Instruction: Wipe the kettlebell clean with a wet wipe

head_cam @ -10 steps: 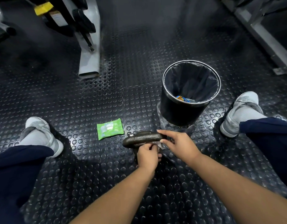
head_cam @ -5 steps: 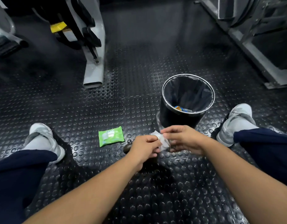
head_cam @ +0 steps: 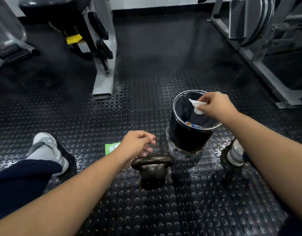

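Kettlebell upright, handle crosswise, left to right

kettlebell before bin, packet left

The right hand lifted from the kettlebell and carried the crumpled wet wipe over the bin; the left hand released the handle and hovered above it

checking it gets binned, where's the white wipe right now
In the head view the wipe is right of centre, pinched in the right hand over the open mouth of the black bin, beyond the kettlebell.
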